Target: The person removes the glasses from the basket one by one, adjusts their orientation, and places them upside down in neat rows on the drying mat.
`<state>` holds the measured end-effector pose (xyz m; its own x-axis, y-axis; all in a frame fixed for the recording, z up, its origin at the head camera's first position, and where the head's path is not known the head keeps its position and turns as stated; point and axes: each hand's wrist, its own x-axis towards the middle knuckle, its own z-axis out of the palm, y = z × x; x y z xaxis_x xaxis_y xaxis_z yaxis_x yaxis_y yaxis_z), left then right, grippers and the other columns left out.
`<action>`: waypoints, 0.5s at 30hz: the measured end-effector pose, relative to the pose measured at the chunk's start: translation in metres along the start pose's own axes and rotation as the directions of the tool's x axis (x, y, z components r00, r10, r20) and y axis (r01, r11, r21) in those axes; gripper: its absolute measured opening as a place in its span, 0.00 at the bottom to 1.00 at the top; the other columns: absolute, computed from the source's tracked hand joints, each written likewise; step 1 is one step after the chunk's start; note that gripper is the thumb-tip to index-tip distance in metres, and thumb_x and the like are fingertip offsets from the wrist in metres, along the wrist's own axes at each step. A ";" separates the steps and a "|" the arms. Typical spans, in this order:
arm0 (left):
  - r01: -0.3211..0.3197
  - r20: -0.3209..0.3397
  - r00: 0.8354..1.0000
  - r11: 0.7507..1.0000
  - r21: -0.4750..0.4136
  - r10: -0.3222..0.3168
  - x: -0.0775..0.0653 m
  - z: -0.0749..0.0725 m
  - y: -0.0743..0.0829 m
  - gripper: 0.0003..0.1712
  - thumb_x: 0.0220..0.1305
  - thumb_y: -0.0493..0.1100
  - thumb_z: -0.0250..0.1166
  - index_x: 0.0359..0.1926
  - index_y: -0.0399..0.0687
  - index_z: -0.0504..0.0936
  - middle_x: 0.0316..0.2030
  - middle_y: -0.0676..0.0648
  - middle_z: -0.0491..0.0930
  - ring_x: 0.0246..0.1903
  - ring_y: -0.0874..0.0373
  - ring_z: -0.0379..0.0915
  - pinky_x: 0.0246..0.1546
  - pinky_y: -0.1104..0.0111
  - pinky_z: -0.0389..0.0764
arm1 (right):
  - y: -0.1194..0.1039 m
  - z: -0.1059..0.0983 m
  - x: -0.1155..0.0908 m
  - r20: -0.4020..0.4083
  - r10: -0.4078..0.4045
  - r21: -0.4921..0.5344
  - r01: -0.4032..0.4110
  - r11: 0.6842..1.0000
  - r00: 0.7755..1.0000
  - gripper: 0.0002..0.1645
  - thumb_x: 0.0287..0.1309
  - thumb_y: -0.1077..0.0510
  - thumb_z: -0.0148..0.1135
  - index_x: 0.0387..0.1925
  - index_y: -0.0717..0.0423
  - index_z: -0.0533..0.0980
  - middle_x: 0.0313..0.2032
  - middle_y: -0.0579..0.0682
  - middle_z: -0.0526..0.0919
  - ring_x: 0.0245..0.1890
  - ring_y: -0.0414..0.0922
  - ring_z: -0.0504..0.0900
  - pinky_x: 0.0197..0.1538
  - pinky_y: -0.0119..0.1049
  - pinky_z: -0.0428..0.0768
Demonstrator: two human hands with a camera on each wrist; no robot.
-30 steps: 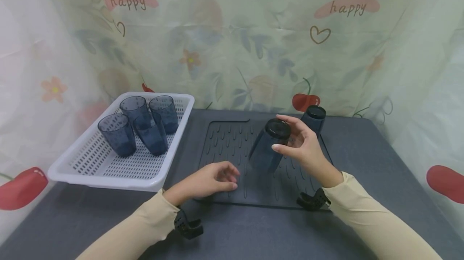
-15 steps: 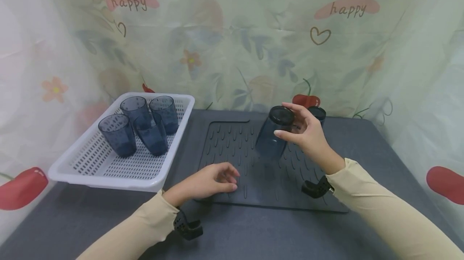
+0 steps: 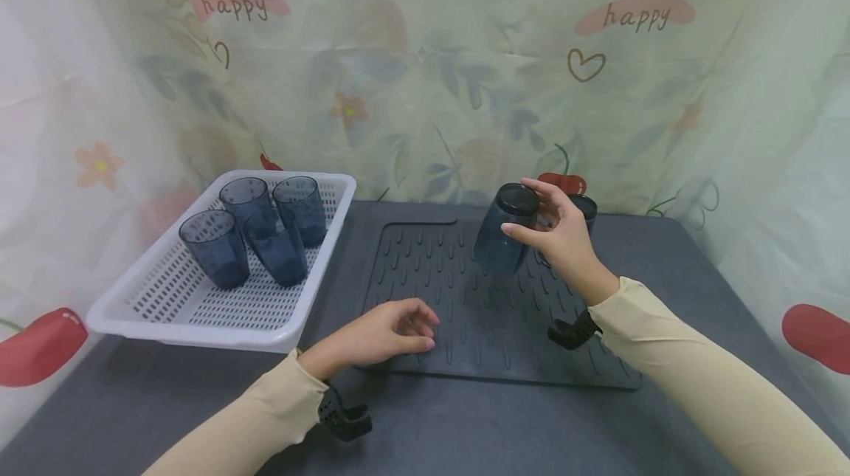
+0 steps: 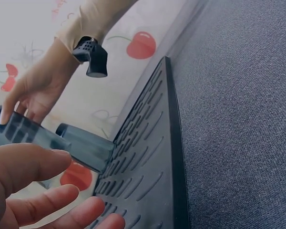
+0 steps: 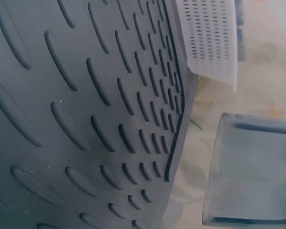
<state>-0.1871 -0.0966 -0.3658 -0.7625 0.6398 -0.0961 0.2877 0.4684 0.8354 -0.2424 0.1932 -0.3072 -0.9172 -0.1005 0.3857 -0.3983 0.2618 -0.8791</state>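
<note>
My right hand (image 3: 564, 243) pinches a dark blue glass (image 3: 499, 240) near its base, thumb on one side and fingers on the other. The glass is upside down, slightly tilted, and held above the black ribbed drying mat (image 3: 458, 347). Its rim end shows in the right wrist view as a clear blue glass (image 5: 252, 176). Behind the right hand, partly hidden, a second glass (image 3: 587, 209) stands upside down at the mat's back right; the left wrist view shows this standing glass (image 4: 88, 148) too. Over the mat's front left, my left hand (image 3: 388, 332) hangs loosely curled, holding nothing.
To the left, a white perforated basket (image 3: 192, 334) holds several blue glasses (image 3: 215, 251), mouths up and leaning. A dark grey cloth (image 3: 451, 432) covers the table. Patterned curtain (image 3: 425, 92) closes off the back and sides. Each wrist wears a black camera (image 3: 345, 417).
My right hand has carried the glass away from me, toward the mat's back, and slightly right. The left hand, basket and standing glass have stayed put.
</note>
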 end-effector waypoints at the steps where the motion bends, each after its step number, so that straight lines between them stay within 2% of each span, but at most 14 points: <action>1: 0.000 0.001 1.000 1.000 -0.001 0.000 0.000 0.000 0.000 0.18 0.66 0.45 0.63 0.53 0.42 0.76 0.43 0.50 0.80 0.44 0.59 0.79 0.47 0.64 0.79 | 0.002 0.000 0.002 -0.005 -0.001 -0.006 0.001 1.000 1.000 0.41 0.55 0.59 0.70 0.68 0.44 0.64 0.60 0.50 0.70 0.54 0.36 0.75 0.52 0.25 0.76; 11: -0.001 -0.004 1.000 1.000 0.001 0.001 0.000 -0.001 -0.002 0.18 0.66 0.45 0.63 0.54 0.43 0.76 0.43 0.52 0.80 0.44 0.58 0.79 0.47 0.63 0.79 | 0.012 0.004 0.019 -0.056 -0.002 -0.046 -0.001 0.999 0.998 0.43 0.53 0.57 0.71 0.69 0.44 0.63 0.61 0.52 0.71 0.60 0.46 0.74 0.62 0.43 0.74; 15: -0.005 -0.003 1.000 1.000 0.001 0.005 0.000 -0.001 -0.003 0.18 0.66 0.45 0.63 0.54 0.43 0.76 0.43 0.52 0.80 0.44 0.59 0.79 0.48 0.63 0.79 | 0.019 0.006 0.026 -0.066 -0.005 -0.032 0.003 0.999 0.998 0.44 0.53 0.58 0.71 0.69 0.46 0.62 0.61 0.55 0.70 0.61 0.50 0.72 0.62 0.46 0.73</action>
<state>-0.1886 -0.0985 -0.3672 -0.7629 0.6402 -0.0900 0.2923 0.4657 0.8353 -0.2740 0.1896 -0.3151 -0.9123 -0.0377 0.4077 -0.4002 0.2922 -0.8686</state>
